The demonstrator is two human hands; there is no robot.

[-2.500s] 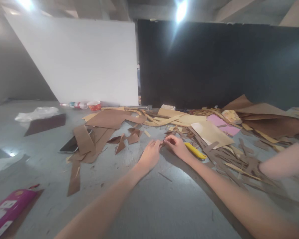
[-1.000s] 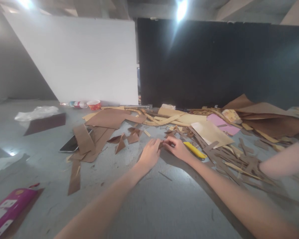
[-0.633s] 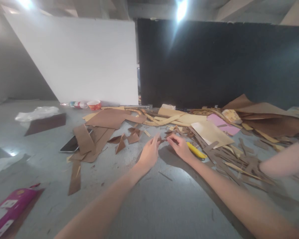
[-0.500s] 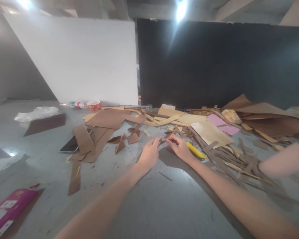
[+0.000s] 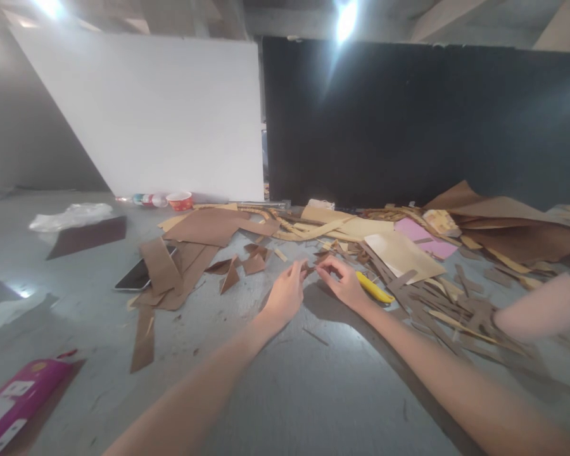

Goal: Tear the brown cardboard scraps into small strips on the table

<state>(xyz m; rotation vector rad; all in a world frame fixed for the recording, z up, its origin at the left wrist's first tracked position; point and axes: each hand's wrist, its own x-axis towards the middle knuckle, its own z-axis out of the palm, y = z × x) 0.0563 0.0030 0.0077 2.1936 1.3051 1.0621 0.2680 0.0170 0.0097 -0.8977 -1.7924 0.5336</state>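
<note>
In the head view, my left hand [image 5: 287, 291] and my right hand [image 5: 342, 282] meet fingertip to fingertip above the grey table. Between them is a small piece of brown paper [image 5: 310, 270], pinched by both hands and partly hidden by the fingers. Several folded brown paper pieces [image 5: 228, 275] lie to the left of my left hand. Just right of my right hand rests a yellow utility knife or similar slim yellow object [image 5: 374, 288], its exact kind unclear. Small brown and tan scraps [image 5: 346, 250] are scattered just beyond my fingers.
Brown paper sheets [image 5: 204, 227] and a dark-screened tablet or phone [image 5: 133, 275] lie left. A pink sheet [image 5: 425, 237] and many brown strips [image 5: 437, 310] lie right, by another person's arm [image 5: 546, 307]. A purple case [image 5: 28, 392] sits front left; a red bowl [image 5: 179, 201] stands at the back.
My fingers shift slightly around the small brown paper. My left fingers straighten and then close again, and my right hand moves a little to the right. Everything else stays put.
</note>
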